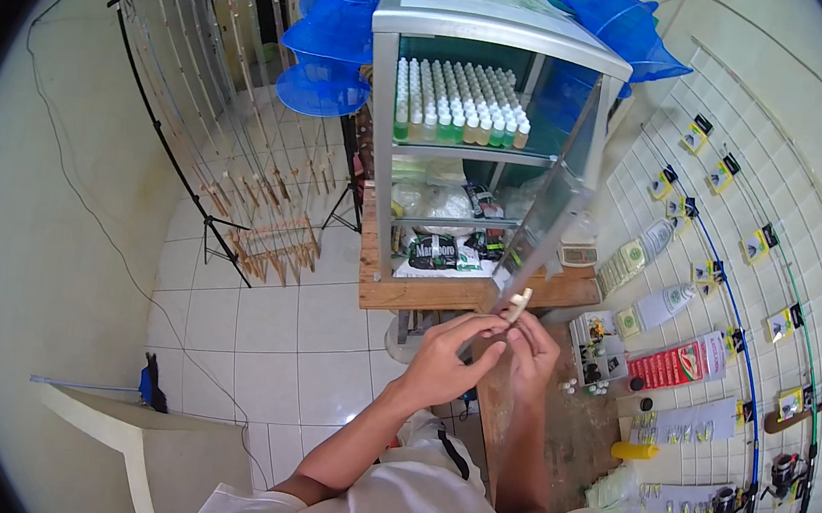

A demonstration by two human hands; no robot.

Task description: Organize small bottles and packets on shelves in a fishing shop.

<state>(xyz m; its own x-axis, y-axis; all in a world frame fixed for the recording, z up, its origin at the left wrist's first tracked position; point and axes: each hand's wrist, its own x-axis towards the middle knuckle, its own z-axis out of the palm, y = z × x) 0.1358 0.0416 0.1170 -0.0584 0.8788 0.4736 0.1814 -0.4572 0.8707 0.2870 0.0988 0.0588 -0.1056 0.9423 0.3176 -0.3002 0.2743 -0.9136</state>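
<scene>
A small cream-coloured piece point(520, 305) stands up from between my fingertips, in front of the cabinet's open glass door point(546, 218). My right hand point(535, 351) pinches it from the right, fingers curled. From the other side my left hand point(449, 354) has its fingertips on the lower end, while its thumb points away below. The fingers hide that end, and the piece's exact kind cannot be made out. Beyond my hands stands a metal-framed glass cabinet point(376, 140). Rows of small white-capped bottles point(464, 112) fill its upper shelf, and plastic bags point(446, 204) lie lower down.
The cabinet rests on a wooden table point(421, 301), beside a small scale point(578, 254). At right are a compartment box point(597, 347), a yellow tube point(635, 450) and a wall grid point(735, 178) with hung packets. Fishing rods point(212, 78) hang at left near blue nets point(328, 45).
</scene>
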